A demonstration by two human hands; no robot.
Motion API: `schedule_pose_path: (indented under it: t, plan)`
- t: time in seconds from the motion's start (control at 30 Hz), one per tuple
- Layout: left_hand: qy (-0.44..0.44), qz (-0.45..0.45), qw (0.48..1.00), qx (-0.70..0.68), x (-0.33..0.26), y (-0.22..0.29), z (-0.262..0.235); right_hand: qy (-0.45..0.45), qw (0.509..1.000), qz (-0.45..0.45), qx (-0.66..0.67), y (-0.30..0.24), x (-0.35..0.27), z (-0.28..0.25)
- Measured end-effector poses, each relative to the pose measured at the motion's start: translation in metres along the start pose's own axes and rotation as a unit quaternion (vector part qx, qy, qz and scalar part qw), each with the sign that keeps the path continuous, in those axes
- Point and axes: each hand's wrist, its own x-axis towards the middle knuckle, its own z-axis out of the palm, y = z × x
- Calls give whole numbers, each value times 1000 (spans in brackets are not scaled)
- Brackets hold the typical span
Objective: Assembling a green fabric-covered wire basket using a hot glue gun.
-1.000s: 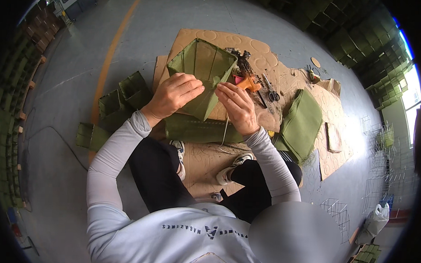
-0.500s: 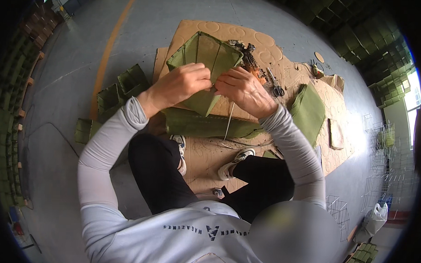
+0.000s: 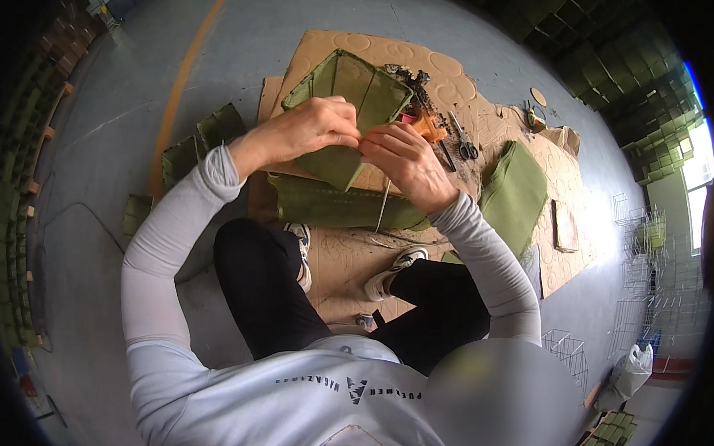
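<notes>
Shirt (image 3: 288,401): pale; dark printed lettering and an emblem ran across the chest, upside down in view.
Left hand (image 3: 309,127): fingers closed in a pinch, thumb toward the index finger; anything between them was too small to tell.
Right hand (image 3: 410,163): fingers bent and drawn together, tips meeting those of the left; contents of the pinch hidden.
Green fabric box (image 3: 369,100): open-topped, ribbed, tilted; directly beneath both hands, over the near part of the cardboard sheet (image 3: 441,65).
Orange tool (image 3: 429,126): on the cardboard, just beyond the right hand.
Scissors (image 3: 466,144): dark-handled, blades open or shut not clear; right of the orange tool.
Green fabric sheet (image 3: 515,193): lay farther right.
Changes: one second earlier a gap separated the hands; it had closed. The orange tool, mostly covered half a second earlier, showed again.
</notes>
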Motion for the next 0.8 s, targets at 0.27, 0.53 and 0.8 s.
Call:
schedule_pose_path:
  t: [0.27, 0.53, 0.8]
  plan:
    - [44, -1, 999, -18, -13, 4, 10, -123, 988, -21, 89, 28, 15, -5]
    - [-33, -22, 999, -29, -6, 1, 1, -38, 992, 48, 106, 13, 8, -12]
    - [-53, -22, 998, -40, -9, 6, -1, -105, 978, 20, 179, 24, 14, -4]
